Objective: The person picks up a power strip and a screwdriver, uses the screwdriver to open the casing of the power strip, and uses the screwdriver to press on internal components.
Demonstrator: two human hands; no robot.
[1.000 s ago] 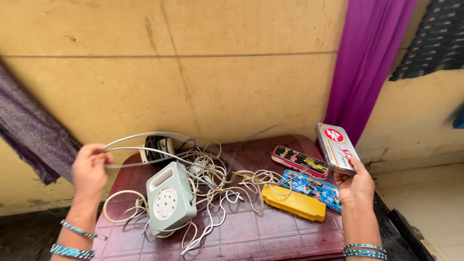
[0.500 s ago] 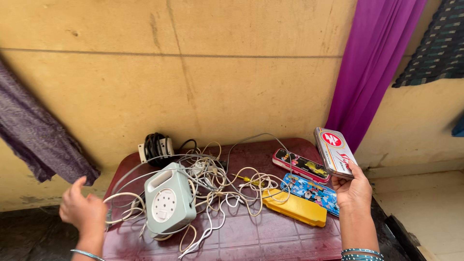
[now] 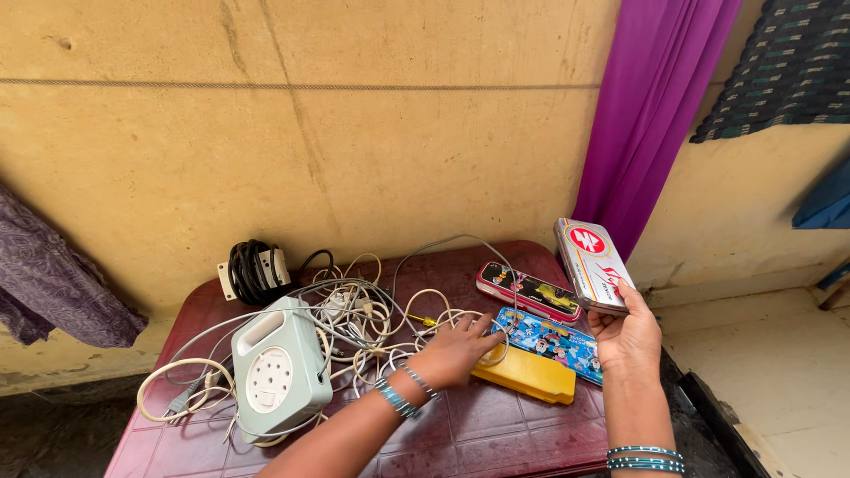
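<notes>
My right hand (image 3: 627, 336) holds a silver tin box (image 3: 591, 264) with a red mark, raised above the right end of a dark red table (image 3: 513, 434). My left hand (image 3: 453, 352) reaches across the table and rests, fingers apart, on a tangle of white cables (image 3: 372, 332) beside a yellow case (image 3: 524, 373). A blue patterned pencil box (image 3: 553, 341) and a pink-edged dark pencil box (image 3: 528, 291) lie just beyond the yellow case. A pale green cable reel box (image 3: 278, 369) stands at the left of the tangle.
A black coiled cord on a white plug (image 3: 254, 270) lies at the table's back left. A purple cloth (image 3: 651, 106) hangs on the yellow wall (image 3: 354, 133) at the right, and a dark patterned cloth (image 3: 53, 296) at the left. Tiled floor (image 3: 779, 372) lies to the right.
My left hand let go of the grey cable at the table's left and swung across to the cables beside the yellow case. My right hand kept the tin box raised.
</notes>
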